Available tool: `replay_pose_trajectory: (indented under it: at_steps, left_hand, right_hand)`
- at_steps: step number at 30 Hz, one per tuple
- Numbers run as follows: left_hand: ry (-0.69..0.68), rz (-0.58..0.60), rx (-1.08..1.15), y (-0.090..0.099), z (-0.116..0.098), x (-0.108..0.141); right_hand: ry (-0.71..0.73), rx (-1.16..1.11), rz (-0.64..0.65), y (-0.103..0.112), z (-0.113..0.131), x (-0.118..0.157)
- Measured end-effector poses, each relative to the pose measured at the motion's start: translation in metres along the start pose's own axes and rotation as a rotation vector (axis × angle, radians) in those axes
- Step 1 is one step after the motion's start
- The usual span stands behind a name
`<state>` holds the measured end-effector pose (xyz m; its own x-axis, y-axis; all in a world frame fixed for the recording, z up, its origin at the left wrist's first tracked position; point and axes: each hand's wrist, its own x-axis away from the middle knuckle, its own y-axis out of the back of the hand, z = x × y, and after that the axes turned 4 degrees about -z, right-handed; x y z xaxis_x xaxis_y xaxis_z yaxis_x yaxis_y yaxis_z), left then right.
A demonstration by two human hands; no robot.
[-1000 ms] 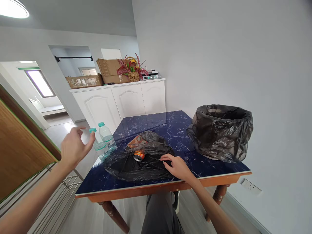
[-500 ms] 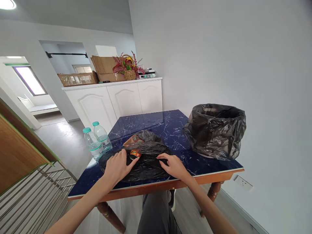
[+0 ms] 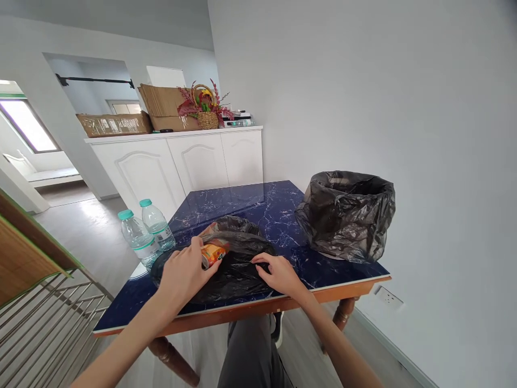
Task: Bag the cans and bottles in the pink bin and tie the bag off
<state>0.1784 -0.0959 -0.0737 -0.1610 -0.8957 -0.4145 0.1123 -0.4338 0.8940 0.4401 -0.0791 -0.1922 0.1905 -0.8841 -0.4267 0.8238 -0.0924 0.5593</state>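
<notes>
Head view
Left hand: rests on the near left part of the black bag; fingers curled around the orange can, gripping it at the bag's opening.
Right hand: lies on the bag's right side; fingers narrow, pinching a fold of the black plastic.
Orange can: lying tilted on its side, partly out of the bag, just in front of a crumpled orange wrapper.
Black bag: flat on the blue marble table, near its front edge.
Water bottles: two, upright, at the table's left edge, just beside the bag.
Lined bin: right of the bag, well apart from both hands.
Cabinet: far, against the wall.
</notes>
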Motion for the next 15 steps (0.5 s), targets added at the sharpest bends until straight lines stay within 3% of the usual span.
replay_pose_trajectory:
  at_steps: [3, 8, 12, 15]
  left_hand:
    - [0.069, 0.028, 0.205, 0.033, 0.023, 0.016]
    - [0.18, -0.041, 0.442, 0.072, 0.076, 0.033]
    - [0.358, -0.035, 0.353, 0.085, 0.117, 0.034]
    - [0.458, -0.011, 0.168, 0.08, 0.147, 0.031]
  right_hand:
    - [0.009, 0.001, -0.002, -0.001, -0.002, 0.0]
    - [0.006, -0.023, 0.014, -0.001, -0.005, 0.0]
    - [0.007, -0.023, 0.019, 0.0, -0.005, 0.0]
    - [-0.003, -0.032, 0.039, 0.001, -0.003, 0.001]
